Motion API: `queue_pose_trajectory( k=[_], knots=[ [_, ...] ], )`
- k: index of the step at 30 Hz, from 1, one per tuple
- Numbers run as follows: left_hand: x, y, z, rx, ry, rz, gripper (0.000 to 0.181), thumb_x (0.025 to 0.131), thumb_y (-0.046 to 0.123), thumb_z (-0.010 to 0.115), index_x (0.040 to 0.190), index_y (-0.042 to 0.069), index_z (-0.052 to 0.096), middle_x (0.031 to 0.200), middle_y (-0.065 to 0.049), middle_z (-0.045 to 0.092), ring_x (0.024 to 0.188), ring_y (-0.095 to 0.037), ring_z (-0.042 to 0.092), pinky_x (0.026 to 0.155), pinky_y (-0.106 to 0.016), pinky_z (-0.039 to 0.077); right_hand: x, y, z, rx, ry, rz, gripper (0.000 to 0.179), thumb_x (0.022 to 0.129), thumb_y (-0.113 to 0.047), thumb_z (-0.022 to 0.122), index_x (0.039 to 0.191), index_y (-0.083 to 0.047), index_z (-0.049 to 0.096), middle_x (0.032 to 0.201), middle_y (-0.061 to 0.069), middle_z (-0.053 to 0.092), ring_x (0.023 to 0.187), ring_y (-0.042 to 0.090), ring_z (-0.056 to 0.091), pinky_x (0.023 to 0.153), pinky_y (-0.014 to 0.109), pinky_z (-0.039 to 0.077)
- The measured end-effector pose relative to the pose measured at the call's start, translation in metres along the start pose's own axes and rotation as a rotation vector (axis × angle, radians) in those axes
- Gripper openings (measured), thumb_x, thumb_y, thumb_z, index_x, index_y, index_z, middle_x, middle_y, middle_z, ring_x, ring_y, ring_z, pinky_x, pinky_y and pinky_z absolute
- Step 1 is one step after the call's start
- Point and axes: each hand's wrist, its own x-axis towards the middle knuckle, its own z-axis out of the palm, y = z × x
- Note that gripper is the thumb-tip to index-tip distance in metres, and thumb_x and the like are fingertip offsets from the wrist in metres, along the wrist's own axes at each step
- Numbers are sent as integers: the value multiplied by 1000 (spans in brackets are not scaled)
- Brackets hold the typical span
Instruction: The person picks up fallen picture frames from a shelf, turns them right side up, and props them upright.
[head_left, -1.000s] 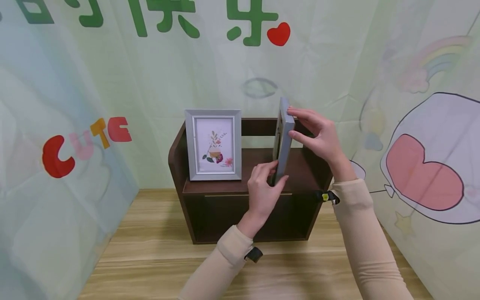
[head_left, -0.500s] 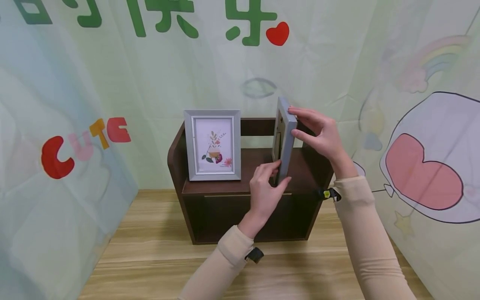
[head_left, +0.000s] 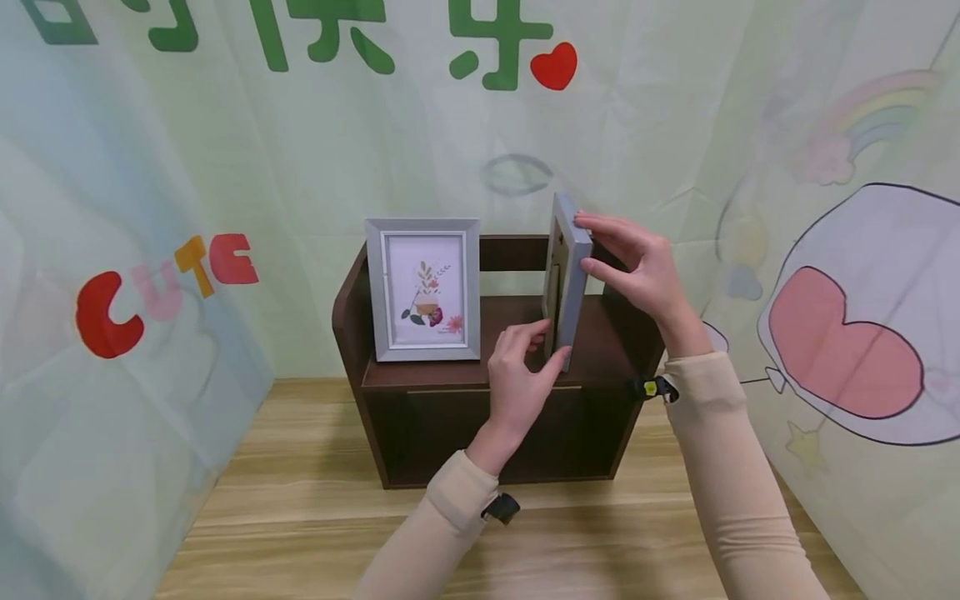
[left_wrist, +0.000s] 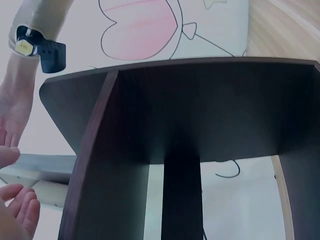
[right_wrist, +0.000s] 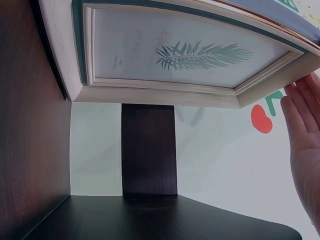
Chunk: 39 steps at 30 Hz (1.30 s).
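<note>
In the head view a grey picture frame (head_left: 576,283) stands nearly edge-on at the right of the dark brown shelf (head_left: 502,358), its backing facing left. My right hand (head_left: 637,267) holds its upper near corner with fingertips and thumb. Close to the lower near edge is my left hand (head_left: 517,371), its thumb and fingers spread on either side; contact is hard to make out. The right wrist view shows a green leaf print in this frame (right_wrist: 160,95) and my right hand (right_wrist: 310,140) at its edge. The left wrist view shows part of my left hand (left_wrist: 17,210).
A second grey picture frame (head_left: 381,333) with a flower print stands upright on the left of the shelf, facing me. Below is a lower compartment (head_left: 442,442). The shelf stands on a wood-grain table (head_left: 315,500). A printed cloth (head_left: 300,167) hangs close behind and at both sides.
The frame has turned slightly, so more of its backing shows. My left hand has shifted a little left, off its lower edge. The right hand has stayed at the upper corner.
</note>
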Motion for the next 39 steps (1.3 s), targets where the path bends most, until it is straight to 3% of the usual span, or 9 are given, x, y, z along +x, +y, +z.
queue_pose_trajectory(
  k=[4,8,15,18,25,30,39],
  knots=[
    [-1,-6,-3,42,2,-2,31,78,13,78,105,1,68,95,-10,64,85,-21,59,75,-30,53,0,-2,1,-12,-2,0,43,79,15,64,121,15,55,128,29,55,124,24,53,105,30,41],
    [-4,-9,-3,84,-35,-25,28,77,9,77,102,0,68,93,-11,64,84,-22,59,74,-31,51,-1,-2,1,-22,1,-2,43,79,16,64,121,15,55,127,30,54,124,25,53,105,30,41],
    [-5,-9,-2,119,-101,-65,25,78,8,76,100,1,68,93,-10,64,83,-22,58,74,-31,51,-1,16,-3,5,7,-7,45,79,11,67,122,10,57,128,18,59,124,21,53,105,28,40],
    [-5,-8,-2,118,-102,-61,24,78,7,75,100,1,68,93,-10,64,83,-22,59,74,-31,51,-1,22,-5,2,9,-3,45,79,11,67,123,9,58,129,18,59,124,21,53,105,28,40],
    [-5,-9,-2,97,-93,-65,21,78,5,74,99,1,69,91,-11,64,83,-23,59,74,-30,53,1,-3,1,-14,-3,3,43,79,16,64,121,15,55,127,31,54,124,25,53,105,31,41],
    [-5,-9,0,112,-80,-52,20,78,4,74,97,0,69,90,-11,64,82,-23,59,73,-31,52,1,-2,2,-10,-1,-2,43,79,17,63,120,16,55,127,32,54,124,26,53,105,31,41],
    [-2,-10,1,132,-77,-95,19,80,7,74,97,1,70,92,-9,66,84,-22,60,75,-33,52,1,-2,3,-6,-7,1,43,80,15,63,122,15,54,128,31,53,125,27,51,106,32,39]
  ],
)
